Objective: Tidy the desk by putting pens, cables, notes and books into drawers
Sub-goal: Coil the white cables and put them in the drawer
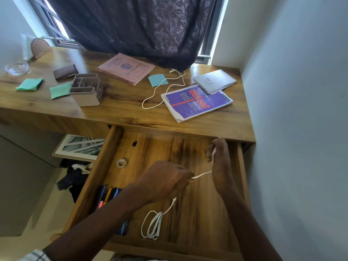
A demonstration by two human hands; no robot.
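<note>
White cable taut between left hand and right hand (fingers tight on it); coil in drawer

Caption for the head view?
Over the open drawer, left hand and right hand hold a white cable; books, notes and another cable lie on the desk.
</note>
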